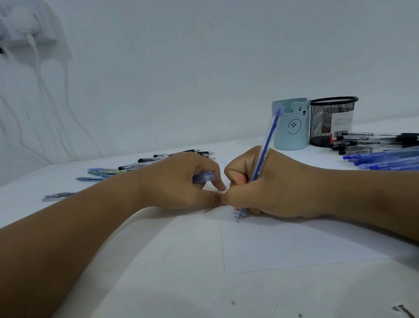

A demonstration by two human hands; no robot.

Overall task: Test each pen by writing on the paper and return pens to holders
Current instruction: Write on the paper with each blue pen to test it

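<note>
Paper (299,242): flat on table (139,291), small ink marks near top left corner.
Blue pen (266,148): clamped in curled fingers of right hand (264,187), tip on paper.
Pen cap (204,177): pinched in left hand (182,184), just left of paper.
2 holders behind paper: blue cup (292,128), mesh cup (333,122).
Loose pens (390,153) right of paper, more pens (138,165) left.

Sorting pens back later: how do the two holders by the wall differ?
The light blue holder has solid walls, a bear face and a notched rim; the black mesh holder is see-through wire with a flat round rim and a label. Both stand upright, side by side, with no pens sticking out.
</note>
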